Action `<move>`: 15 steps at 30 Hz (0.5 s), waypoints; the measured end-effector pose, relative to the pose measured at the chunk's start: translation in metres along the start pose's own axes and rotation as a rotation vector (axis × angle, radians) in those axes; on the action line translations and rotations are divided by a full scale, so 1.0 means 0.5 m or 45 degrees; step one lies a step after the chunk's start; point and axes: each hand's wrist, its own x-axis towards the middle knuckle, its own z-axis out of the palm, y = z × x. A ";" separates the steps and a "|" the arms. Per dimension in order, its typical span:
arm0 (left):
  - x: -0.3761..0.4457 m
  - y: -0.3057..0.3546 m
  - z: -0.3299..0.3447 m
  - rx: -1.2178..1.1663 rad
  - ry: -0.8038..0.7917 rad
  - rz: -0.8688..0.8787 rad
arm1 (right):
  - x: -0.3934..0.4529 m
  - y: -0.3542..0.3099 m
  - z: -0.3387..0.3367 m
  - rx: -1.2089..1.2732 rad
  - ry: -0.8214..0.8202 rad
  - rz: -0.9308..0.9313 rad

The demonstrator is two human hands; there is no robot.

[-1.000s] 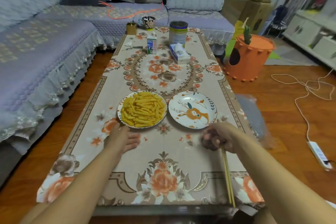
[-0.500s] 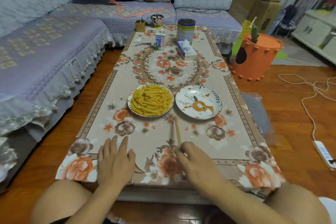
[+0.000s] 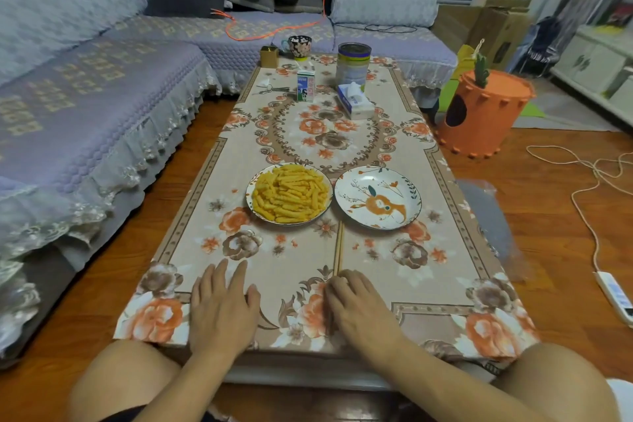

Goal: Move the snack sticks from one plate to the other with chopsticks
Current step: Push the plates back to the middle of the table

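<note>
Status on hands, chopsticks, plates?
Left hand flat on floral tablecloth. Right hand covering wooden chopsticks. Yellow snack sticks untouched; deer-pattern plate empty.

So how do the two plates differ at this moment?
The left plate is heaped with yellow snack sticks; the right plate holds none, so its orange deer drawing shows. The left plate's pattern is hidden. Both are round, white-rimmed, similar in size, side by side on the tablecloth.
</note>
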 end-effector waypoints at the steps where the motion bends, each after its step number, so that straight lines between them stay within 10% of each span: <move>1: 0.000 0.000 0.000 -0.003 -0.001 0.000 | -0.003 0.001 0.001 0.006 0.017 -0.002; 15: -0.001 0.003 0.000 -0.002 0.006 0.010 | -0.034 0.004 0.005 0.245 0.026 0.019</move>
